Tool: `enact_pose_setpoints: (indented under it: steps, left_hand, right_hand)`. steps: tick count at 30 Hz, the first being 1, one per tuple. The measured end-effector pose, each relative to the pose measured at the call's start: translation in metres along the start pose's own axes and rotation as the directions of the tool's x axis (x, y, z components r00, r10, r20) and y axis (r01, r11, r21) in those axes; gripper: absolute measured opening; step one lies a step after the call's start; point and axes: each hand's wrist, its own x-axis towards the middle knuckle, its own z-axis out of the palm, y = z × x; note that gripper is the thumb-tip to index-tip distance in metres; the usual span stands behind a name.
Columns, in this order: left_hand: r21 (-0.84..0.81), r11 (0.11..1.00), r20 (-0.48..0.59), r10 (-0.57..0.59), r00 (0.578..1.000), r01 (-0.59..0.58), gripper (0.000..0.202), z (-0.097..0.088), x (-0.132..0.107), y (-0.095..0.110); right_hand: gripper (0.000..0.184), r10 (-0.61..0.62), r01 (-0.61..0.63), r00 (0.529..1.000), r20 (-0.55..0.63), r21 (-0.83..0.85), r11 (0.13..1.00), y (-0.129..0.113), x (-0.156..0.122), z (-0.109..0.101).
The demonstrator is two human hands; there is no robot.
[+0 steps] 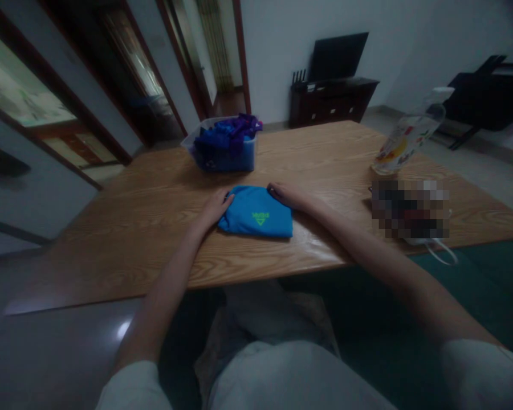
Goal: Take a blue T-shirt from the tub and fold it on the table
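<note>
A bright blue folded garment (256,212) with a green printed logo lies flat on the wooden table in front of me; its exact kind is not clear. My left hand (220,205) is at its far left edge, thumb on top of the cloth and the other fingers along the side. At the far right corner, my right hand (283,194) has its fingers curled in on the fabric. The fingertips of both hands are partly hidden or dim.
Beyond the garment stands a clear plastic bin (192,145) heaped with blue and purple cloth. A tall bottle (406,139) with a white cap and a pixelated item (410,209) with a white cord are on the right. The wooden table (123,228) has its near edge before my lap.
</note>
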Motion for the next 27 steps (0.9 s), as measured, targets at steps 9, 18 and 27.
enact_pose_setpoints:
  steps: [9,18,27]
  left_hand:
    - [0.001,1.000,0.007,0.002,1.000,-0.002,0.038,-0.001,-0.001,0.001]
    - [0.008,1.000,0.006,-0.002,1.000,0.001,0.040,0.001,-0.001,-0.003]
    - [0.021,0.999,0.015,0.034,0.999,-0.035,0.042,0.005,0.002,-0.010]
  right_hand:
    - [0.031,-0.005,0.005,1.000,0.005,0.005,1.000,0.000,0.000,-0.001]
    - [0.030,-0.017,0.016,1.000,0.009,0.014,1.000,0.001,0.000,-0.001]
    - [0.035,-0.109,0.158,0.968,-0.225,0.212,0.964,-0.020,-0.004,-0.011]
